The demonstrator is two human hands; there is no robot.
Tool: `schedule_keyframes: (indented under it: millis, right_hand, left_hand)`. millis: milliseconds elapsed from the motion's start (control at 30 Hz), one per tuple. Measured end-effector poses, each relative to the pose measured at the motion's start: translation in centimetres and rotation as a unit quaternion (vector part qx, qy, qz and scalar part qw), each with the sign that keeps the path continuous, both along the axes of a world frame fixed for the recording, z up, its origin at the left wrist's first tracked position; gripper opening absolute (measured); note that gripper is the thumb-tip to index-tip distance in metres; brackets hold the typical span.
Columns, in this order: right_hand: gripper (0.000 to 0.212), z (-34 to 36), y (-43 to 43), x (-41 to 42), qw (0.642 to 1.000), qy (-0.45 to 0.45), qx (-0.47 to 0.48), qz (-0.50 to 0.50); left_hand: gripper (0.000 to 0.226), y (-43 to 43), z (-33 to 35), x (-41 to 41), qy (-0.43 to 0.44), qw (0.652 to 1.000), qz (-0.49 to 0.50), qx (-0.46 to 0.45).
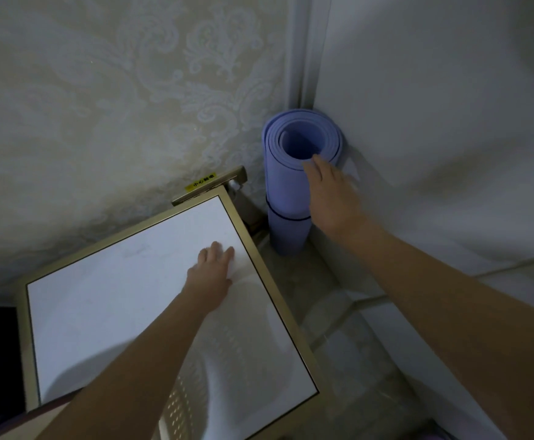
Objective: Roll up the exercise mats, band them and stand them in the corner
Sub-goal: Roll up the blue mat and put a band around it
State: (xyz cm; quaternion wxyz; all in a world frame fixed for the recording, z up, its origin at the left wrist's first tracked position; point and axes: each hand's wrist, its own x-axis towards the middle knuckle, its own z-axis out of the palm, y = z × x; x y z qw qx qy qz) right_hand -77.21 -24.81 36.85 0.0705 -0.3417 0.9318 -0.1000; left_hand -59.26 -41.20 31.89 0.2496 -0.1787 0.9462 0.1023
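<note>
Well, the rolled purple exercise mat [287,192] stands upright in the corner [303,74], its long axis vertical, a dark band [286,218] round its middle. The right hand [332,198] lies against its near side, fingers fairly straight and reaching the top rim, gripping nothing that I can see. The left hand [211,271] rests flat on the white gold-framed table [116,296], farther from the mat.

Single cam, head-worn, wide-angle. Looks fwd & steeply down from above the desk [116,296] into the wall corner [303,58], close to both.
</note>
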Motion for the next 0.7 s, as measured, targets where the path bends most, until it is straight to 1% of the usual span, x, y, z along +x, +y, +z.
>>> schedule_keyframes:
  millis: [67,133,167,233,300,367,433,567,700]
  right_hand:
    - [0.062,-0.6,0.9,1.9,0.999,-0.001,-0.03,0.01]
    - [0.06,-1.6,2.2,4.6,0.997,-0.006,-0.05,0.056]
    - [0.059,-2.3,2.9,6.0,0.996,-0.007,-0.045,0.075]
    - [0.057,-3.1,4.1,8.9,0.993,-0.008,-0.023,0.115]
    - [0.058,-3.3,5.2,12.0,0.987,-0.033,0.001,0.16]
    - [0.055,-4.0,6.6,15.0,0.976,-0.071,0.063,0.196]
    - [0.053,-4.4,8.1,17.8,0.971,-0.116,0.097,0.186]
    - [0.054,-5.2,10.4,22.6,0.961,-0.174,0.159,0.144]
    - [0.062,-5.8,11.9,26.9,0.958,-0.16,0.213,0.107]
  left_hand:
    - [0.067,0.5,0.2,0.5,-0.01,1.0,-0.003,0.008]
    - [0.072,1.0,0.3,1.2,-0.023,1.0,-0.008,0.017]
    - [0.075,1.4,0.3,1.5,-0.03,0.999,-0.01,0.022]
    - [0.081,2.1,0.4,2.2,-0.047,0.998,-0.01,0.028]
    - [0.086,3.0,0.6,2.9,-0.062,0.998,-0.019,0.026]
    - [0.086,4.1,0.6,3.8,-0.07,0.997,-0.035,0.021]
    - [0.081,5.4,0.6,4.9,-0.071,0.996,-0.051,0.02]
    - [0.061,8.3,0.4,7.8,-0.056,0.995,-0.071,0.029]
    - [0.061,11.3,0.0,12.0,-0.049,0.994,-0.091,0.048]
